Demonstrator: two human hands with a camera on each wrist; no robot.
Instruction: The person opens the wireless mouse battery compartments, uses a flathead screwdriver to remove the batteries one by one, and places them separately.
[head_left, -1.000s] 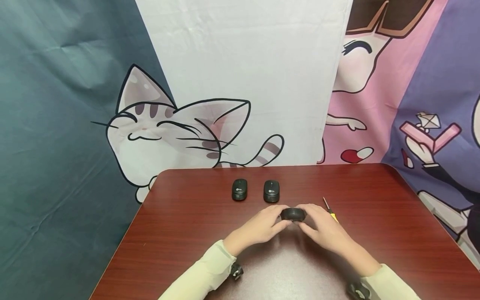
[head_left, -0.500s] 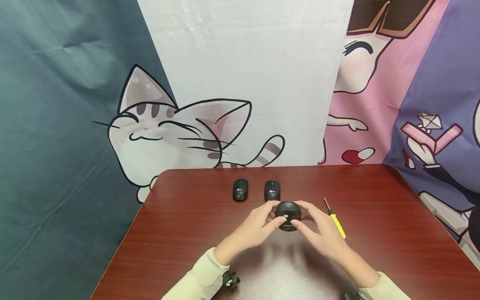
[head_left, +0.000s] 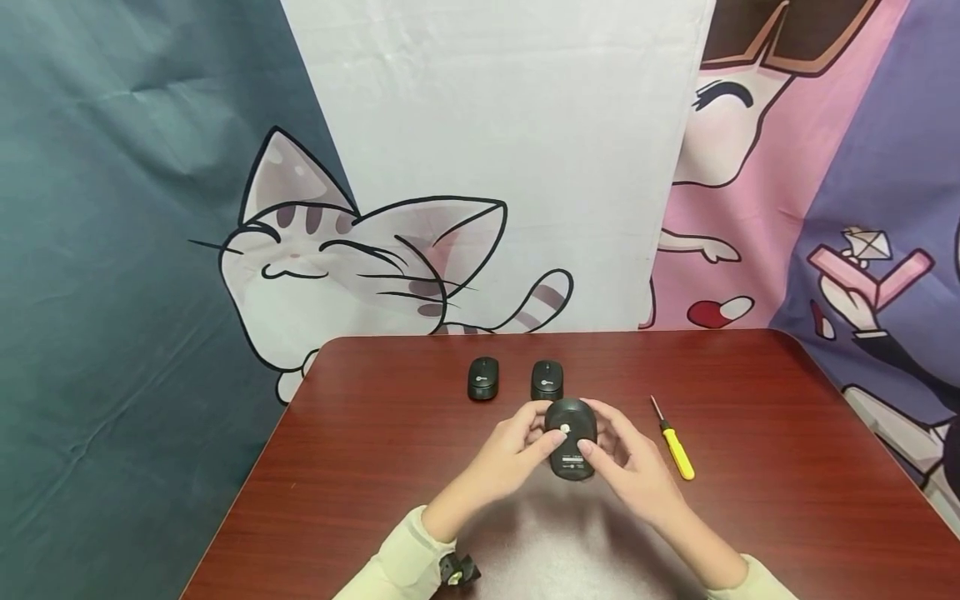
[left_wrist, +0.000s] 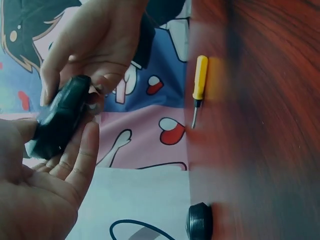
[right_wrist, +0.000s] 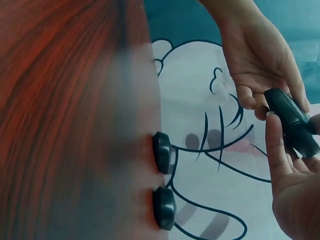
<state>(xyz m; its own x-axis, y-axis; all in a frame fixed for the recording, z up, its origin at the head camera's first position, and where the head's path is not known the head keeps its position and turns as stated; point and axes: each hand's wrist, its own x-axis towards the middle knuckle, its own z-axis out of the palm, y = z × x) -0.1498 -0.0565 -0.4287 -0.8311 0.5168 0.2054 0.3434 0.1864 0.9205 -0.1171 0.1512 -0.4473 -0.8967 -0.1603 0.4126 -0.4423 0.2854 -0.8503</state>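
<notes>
A black computer mouse (head_left: 576, 454) is held up over the table, its underside with a printed label and a small white spot turned toward the head camera. My left hand (head_left: 512, 452) grips its left side, thumb on the underside. From the right, my right hand (head_left: 632, 462) holds the other side, its thumb also pressing the underside. In the left wrist view the mouse (left_wrist: 62, 117) is tilted between both hands, fingers behind it and thumbs in front. The right wrist view shows the mouse (right_wrist: 291, 120) edge-on, clear of the tabletop.
Two more black mice stand near the table's back edge, a left mouse (head_left: 483, 379) and a right mouse (head_left: 547, 379) partly behind the held one. A screwdriver (head_left: 677, 450) with a yellow handle lies to the right. A printed cartoon cloth (head_left: 375, 275) hangs behind the table (head_left: 337, 467).
Both hands have tipped the mouse up, from an edge-on view to its underside facing the head camera, and drawn it slightly left and nearer. The screwdriver's handle has come into full view.
</notes>
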